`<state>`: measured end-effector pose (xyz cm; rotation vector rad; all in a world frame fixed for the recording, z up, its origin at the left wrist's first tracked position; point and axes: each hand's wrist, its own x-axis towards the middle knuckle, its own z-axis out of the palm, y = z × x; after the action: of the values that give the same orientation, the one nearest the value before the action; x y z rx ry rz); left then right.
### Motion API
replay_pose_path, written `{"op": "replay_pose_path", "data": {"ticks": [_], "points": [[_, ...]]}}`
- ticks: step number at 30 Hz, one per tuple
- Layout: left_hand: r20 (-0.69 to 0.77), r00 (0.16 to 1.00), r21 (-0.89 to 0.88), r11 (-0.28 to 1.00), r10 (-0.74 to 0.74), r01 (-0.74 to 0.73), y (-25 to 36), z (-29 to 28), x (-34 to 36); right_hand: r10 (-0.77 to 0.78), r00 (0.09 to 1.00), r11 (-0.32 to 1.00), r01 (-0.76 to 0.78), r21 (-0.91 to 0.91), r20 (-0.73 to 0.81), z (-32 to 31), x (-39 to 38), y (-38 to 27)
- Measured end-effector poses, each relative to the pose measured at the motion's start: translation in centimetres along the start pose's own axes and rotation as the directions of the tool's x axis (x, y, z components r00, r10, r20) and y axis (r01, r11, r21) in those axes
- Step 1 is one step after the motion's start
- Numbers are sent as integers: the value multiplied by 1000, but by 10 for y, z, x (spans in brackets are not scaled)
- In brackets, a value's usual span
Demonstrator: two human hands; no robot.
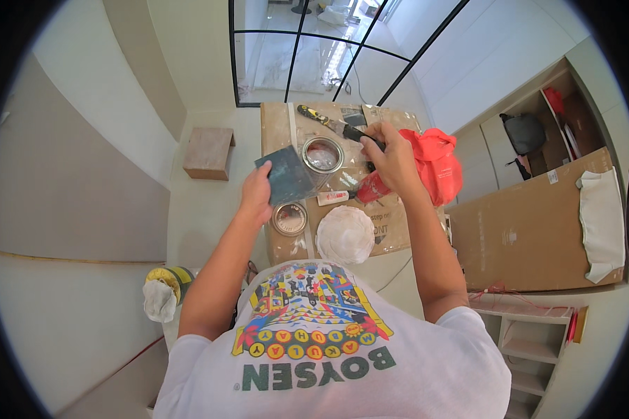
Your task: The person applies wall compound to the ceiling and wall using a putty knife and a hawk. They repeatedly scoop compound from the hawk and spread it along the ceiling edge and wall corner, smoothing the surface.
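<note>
My left hand [257, 192] grips a dark grey-green square plate [284, 174] by its left side, the thumb lying on its face. My right hand [393, 155] is closed, thumb against fingers, on a dark flat blade [356, 135]. This blade lines up with a putty knife handle [316, 114] in yellow and black; whether they are one tool I cannot tell. Between the hands stands an open round metal can [323, 155]. Nearer me are a small white tube [333, 197], a round metal lid [289, 219] and a crumpled white round thing [344, 234].
Brown cardboard [395, 234] covers the work surface. A red plastic bag [437, 167] lies at its right. Beyond stands a black-framed glass partition [298, 66]. A brown box-like stool [208, 152] is at left, a yellow can [177, 279] lower left, a large cardboard panel [524, 230] right.
</note>
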<state>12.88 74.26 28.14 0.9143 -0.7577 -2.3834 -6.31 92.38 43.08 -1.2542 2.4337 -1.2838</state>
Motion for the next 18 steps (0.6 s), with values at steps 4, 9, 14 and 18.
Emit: {"op": "replay_pose_path", "data": {"ticks": [4, 9, 14, 18], "points": [[85, 987, -95, 985, -137, 145, 0, 42, 6, -118, 987, 993, 120, 10, -106, -5, -26, -8], [289, 932, -161, 949, -218, 272, 11, 76, -9, -471, 875, 881, 461, -104, -110, 7, -51, -4], [303, 942, -110, 977, -145, 186, 19, 83, -27, -487, 862, 872, 475, -116, -139, 26, -65, 6], [313, 948, -92, 991, -61, 94, 19, 75, -33, -490, 860, 869, 470, -155, -140, 30, -68, 9]]}}
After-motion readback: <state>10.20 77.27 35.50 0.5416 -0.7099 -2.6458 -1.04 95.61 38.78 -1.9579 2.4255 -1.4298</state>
